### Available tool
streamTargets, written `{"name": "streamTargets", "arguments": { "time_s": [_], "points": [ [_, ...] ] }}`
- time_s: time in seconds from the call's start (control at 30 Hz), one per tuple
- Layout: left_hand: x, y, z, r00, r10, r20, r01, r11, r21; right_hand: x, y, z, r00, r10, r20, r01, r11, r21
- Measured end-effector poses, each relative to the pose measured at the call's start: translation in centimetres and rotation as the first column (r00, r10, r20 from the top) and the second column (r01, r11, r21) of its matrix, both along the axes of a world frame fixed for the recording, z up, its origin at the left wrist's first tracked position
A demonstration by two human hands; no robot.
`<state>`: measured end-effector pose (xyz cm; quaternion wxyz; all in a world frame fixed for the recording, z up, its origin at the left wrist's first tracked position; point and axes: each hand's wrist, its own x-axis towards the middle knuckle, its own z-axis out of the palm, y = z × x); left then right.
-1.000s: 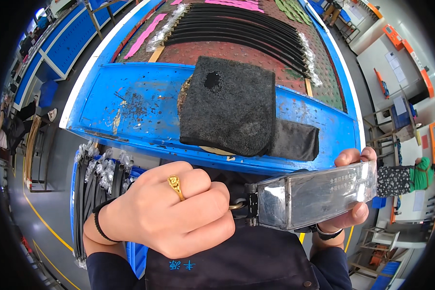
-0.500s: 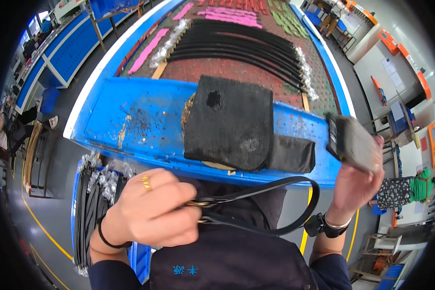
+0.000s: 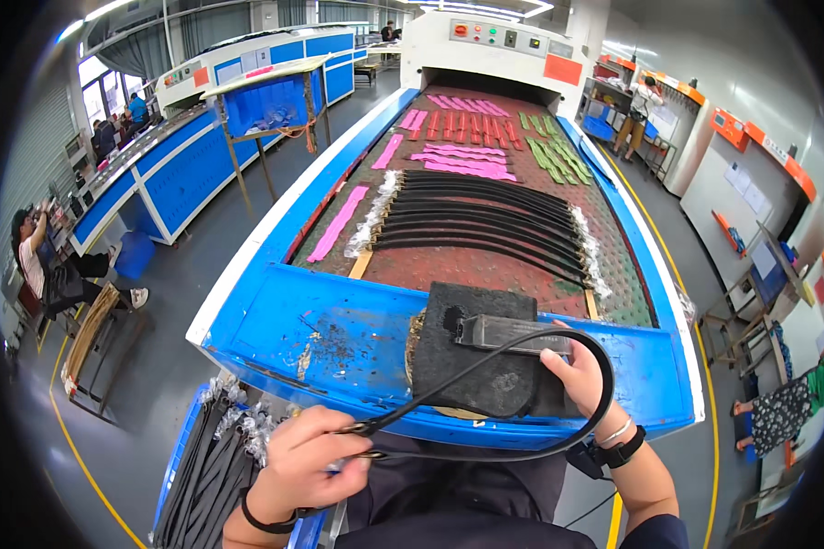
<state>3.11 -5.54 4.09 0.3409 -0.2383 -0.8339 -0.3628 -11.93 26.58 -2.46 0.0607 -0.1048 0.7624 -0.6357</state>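
- Close to the body: left hand (image 3: 309, 457) curled tight, fingers pinching the ends of a narrow black leather-look strap (image 3: 606, 384) with brass-coloured fittings. It loops out past the right hand (image 3: 580, 371); contact there, can't tell.
- Low left: blue plastic bin (image 3: 178, 448), holding flat black bands (image 3: 212, 494) with clear-plastic-wrapped ends.
- Right hand: thumb and fingers pinching the right end of a grey translucent rectangular box (image 3: 490, 329). Other end is over a square black fabric pad (image 3: 494, 386); touching or not, can't tell.
- Pad sits on a stained blue metal table (image 3: 357, 320).
- Beyond: dimpled red-green conveyor bed (image 3: 412, 270), parallel black strips (image 3: 481, 212) across it, ends wrapped.
- Farther: pink wavy strips (image 3: 467, 163).
- Far end: white metal housing (image 3: 494, 58), row of buttons.
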Motion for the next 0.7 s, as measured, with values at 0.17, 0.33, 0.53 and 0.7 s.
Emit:
{"name": "streamTargets", "arguments": {
  "time_s": [0.17,0.33,0.53,0.7],
  "points": [
    [-0.9,1.9,-0.4,0.994,0.007,-0.112,-0.012,0.999,-0.047,3.0,2.9,0.0,0.886,-0.090,-0.455,0.268,0.899,0.345],
    [-1.9,2.7,-0.4,0.984,0.025,-0.175,-0.043,0.995,-0.095,8.7,3.6,1.0,0.837,0.164,-0.522,0.439,0.366,0.820],
    [-2.6,4.4,-0.5,0.975,-0.039,-0.220,0.003,0.987,-0.161,9.7,4.9,4.7,0.653,-0.123,-0.747,0.622,0.650,0.437],
    [-2.6,6.9,-1.1,0.953,-0.101,-0.285,0.031,0.970,-0.242,13.3,0.0,7.1,0.469,0.229,-0.853,0.519,0.710,0.476]
  ]
}}
